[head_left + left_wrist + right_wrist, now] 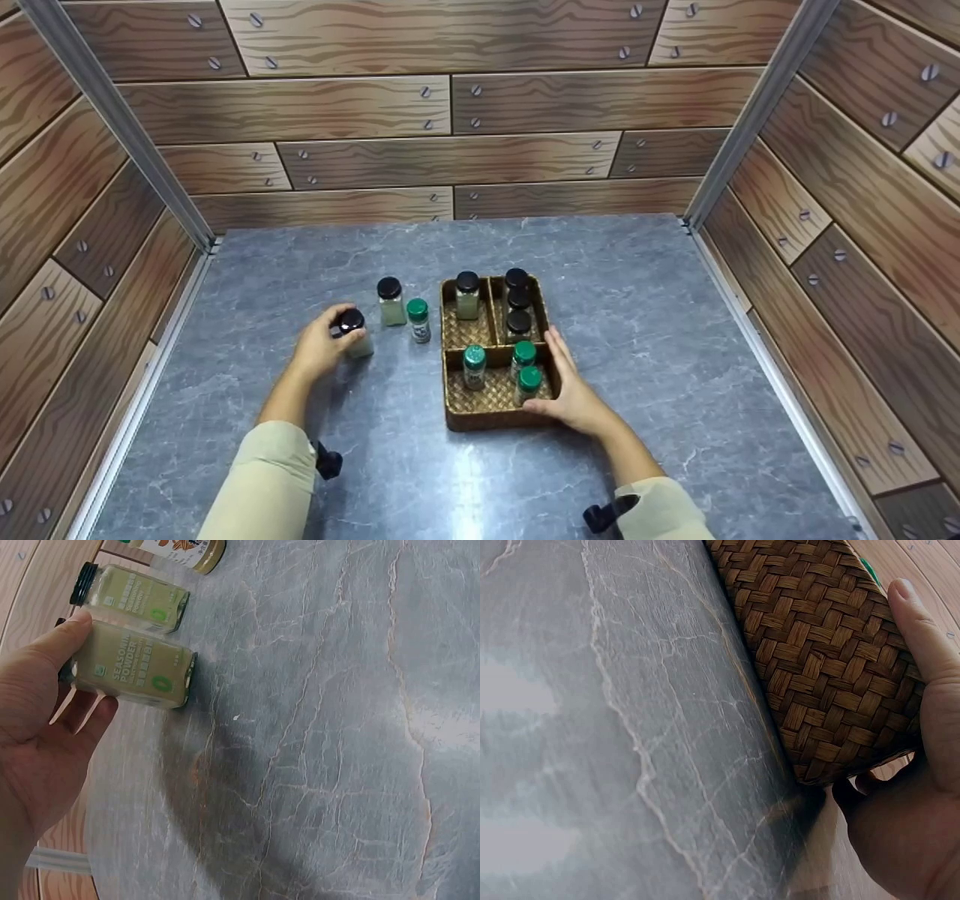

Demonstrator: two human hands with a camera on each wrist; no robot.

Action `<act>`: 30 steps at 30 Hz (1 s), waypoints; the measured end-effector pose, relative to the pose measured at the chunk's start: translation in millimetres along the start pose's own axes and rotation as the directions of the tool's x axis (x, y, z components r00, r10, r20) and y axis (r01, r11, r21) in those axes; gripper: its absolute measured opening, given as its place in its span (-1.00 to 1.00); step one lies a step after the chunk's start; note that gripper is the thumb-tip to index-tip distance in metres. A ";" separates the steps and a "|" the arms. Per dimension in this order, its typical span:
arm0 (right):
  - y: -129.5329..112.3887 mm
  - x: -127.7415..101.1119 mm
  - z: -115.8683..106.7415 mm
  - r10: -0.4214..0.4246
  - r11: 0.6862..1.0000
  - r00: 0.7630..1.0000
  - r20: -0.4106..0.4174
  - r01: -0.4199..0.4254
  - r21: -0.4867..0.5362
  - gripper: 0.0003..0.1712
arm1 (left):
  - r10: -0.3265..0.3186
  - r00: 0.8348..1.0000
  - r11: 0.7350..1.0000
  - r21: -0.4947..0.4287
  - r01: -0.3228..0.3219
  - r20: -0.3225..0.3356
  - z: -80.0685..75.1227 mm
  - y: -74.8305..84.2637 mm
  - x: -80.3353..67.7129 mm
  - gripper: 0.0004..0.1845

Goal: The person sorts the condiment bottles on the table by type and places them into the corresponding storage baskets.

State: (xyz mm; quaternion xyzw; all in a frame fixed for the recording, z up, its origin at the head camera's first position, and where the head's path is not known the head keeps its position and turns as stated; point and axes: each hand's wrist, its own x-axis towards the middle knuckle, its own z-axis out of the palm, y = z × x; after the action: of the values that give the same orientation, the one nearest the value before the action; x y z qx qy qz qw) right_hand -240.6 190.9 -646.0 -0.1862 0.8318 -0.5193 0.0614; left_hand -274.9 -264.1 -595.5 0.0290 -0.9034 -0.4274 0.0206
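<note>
Three jars stand loose on the grey desk point(300, 465), left of the basket point(495, 409). Leftmost, the left hand point(319, 349) has its grip curled round a black-capped jar point(354, 330) of pale green powder, thumb on one side and fingers on the other; the wrist view shows its base on the desk or just above it, I cannot tell which. Just right of it stand a second black-capped jar point(390, 301) and a small green-capped jar point(418, 320), both untouched. Further right, the woven basket has three compartments: the back left one holds one black-capped jar point(467, 294), the back right one three black-capped jars point(517, 300) in a row, the front one three green-capped jars point(517, 364). At the basket's front right corner, the right hand point(574, 394) steadies it, thumb along the near wall, fingers laid on the right wall. Judging by this, seven jars are sorted by cap colour, and three remain outside, one of them in hand.
</note>
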 end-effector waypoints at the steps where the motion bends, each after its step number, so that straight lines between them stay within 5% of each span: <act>1: -0.4 -0.1 0.0 0.000 1.000 1.000 0.001 0.000 -0.007 0.51 | 0.000 1.000 1.000 0.001 0.000 0.001 0.0 -0.2 0.0 -0.41; 12: -0.8 0.1 -0.7 -0.007 1.000 1.000 0.011 0.007 -0.005 0.52 | 0.033 0.999 0.999 -0.027 -0.034 -0.028 4.2 -5.1 1.1 -0.42; 30: -2.4 0.1 -1.6 -0.001 1.000 1.000 0.019 0.001 -0.005 0.52 | -0.004 0.993 0.999 -0.051 -0.003 -0.119 5.0 1.6 -8.3 -0.45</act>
State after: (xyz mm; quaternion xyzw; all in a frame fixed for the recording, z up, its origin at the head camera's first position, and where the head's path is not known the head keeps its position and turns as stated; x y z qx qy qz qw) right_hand -240.6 191.3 -643.1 -0.1918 0.8324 -0.5154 0.0685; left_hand -266.9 -258.6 -597.5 0.0541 -0.8892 -0.4480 0.0751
